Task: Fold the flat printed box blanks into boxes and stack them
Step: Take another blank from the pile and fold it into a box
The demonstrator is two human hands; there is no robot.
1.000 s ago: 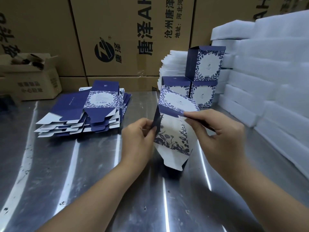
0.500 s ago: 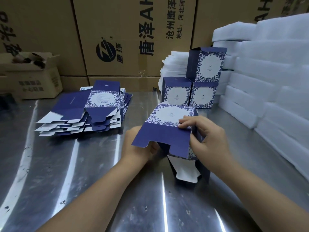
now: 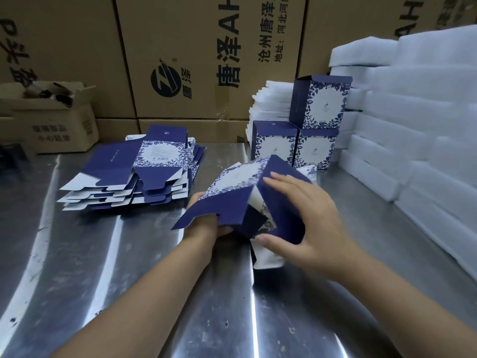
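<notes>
At table [image 3: 124, 267] centre, left hand [image 3: 206, 224] gripping half-folded box [image 3: 232, 184] underneath, right hand [image 3: 309, 223] clasping its three-o'clock panel: square creases before tucking.

The big brown carton [image 3: 206, 47] at the back bore sideways print, "唐泽AH", "沧州唐泽" and "地址:河北河", beside a round logo [image 3: 165, 82]. Small print on the top box blank [image 3: 160, 154] was illegible.
</notes>
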